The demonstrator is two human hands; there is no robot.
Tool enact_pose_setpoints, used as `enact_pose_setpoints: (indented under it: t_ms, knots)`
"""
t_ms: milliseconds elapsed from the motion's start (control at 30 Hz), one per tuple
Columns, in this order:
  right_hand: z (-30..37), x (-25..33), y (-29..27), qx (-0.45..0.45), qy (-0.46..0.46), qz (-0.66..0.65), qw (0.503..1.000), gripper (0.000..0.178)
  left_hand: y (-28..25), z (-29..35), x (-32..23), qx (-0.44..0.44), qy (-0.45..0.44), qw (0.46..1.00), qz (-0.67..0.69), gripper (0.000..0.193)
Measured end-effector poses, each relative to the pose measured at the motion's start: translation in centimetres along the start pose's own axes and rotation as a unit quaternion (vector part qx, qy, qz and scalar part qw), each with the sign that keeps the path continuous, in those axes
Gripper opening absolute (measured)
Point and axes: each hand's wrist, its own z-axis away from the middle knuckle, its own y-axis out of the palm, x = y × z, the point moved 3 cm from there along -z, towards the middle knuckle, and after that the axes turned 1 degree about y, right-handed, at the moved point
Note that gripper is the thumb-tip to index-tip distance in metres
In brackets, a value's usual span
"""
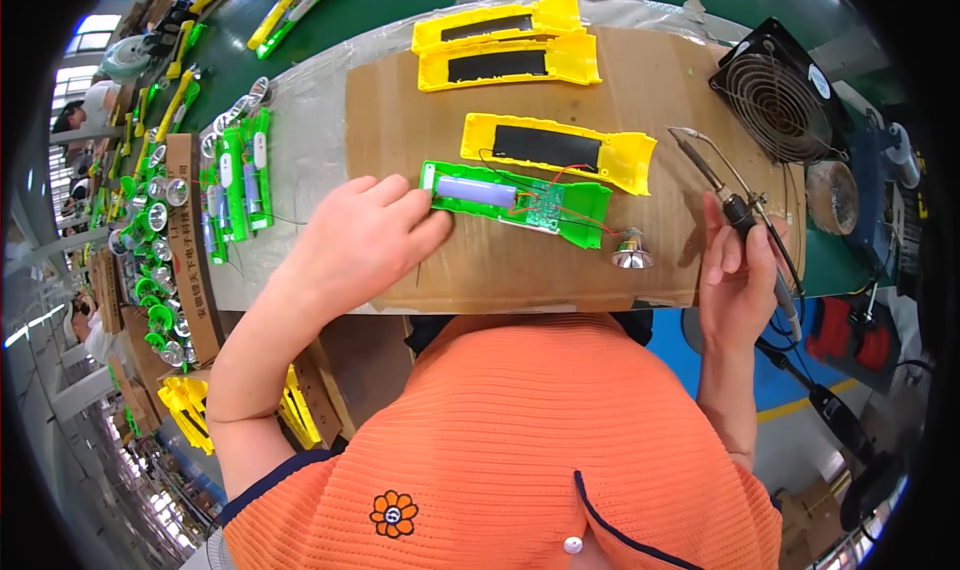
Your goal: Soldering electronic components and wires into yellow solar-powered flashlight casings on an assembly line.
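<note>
My left hand [365, 235] grips the left end of a green flashlight housing half [590, 220], its fingers curled at the edge. Inside the housing lie a lilac cylindrical battery [475, 191] and a green circuit board [545, 208] with red and black wires. A silvery reflector lamp cup [632, 251] sits by the right end, joined by a red wire. My right hand [738, 280] is closed round a soldering iron [738, 213] with a thin curved metal tube beside it; the tip points up and left, apart from the board. Just beyond the housing rests a yellow housing half [630, 162] with a black strip.
Two more yellow halves [575, 65] lie at the cardboard's [400, 120] far edge. A black fan [775, 95] stands at far right, near a tape roll [832, 197]. Filled green housings [235, 185] and a carton [190, 255] with several reflectors [157, 217] are at left.
</note>
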Motion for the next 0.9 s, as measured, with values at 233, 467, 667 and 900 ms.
enact_pose_setpoints:
  t_ms: [233, 467, 667, 900]
  knots:
    - [2.2, 0.4, 1.2, 0.062, 0.016, 0.048, 0.997, 0.017, -0.3, -0.2, 0.7, -0.183, -0.028, 0.964, 0.192, 0.015]
    - [2.6, -0.1, 2.1, 0.088, 0.078, 0.032, 0.993, 0.021, 0.1, -2.9, -0.3, -0.235, -0.005, 0.925, 0.300, 0.016]
    - [2.7, -0.7, 2.6, 0.083, 0.113, 0.054, 0.989, 0.024, 0.5, -4.3, -1.2, -0.198, 0.001, 0.929, 0.311, 0.015]
    - [2.2, -0.3, 2.9, 0.107, 0.117, 0.060, 0.985, 0.018, 0.5, -5.0, -1.6, -0.176, -0.031, 0.946, 0.270, 0.016]
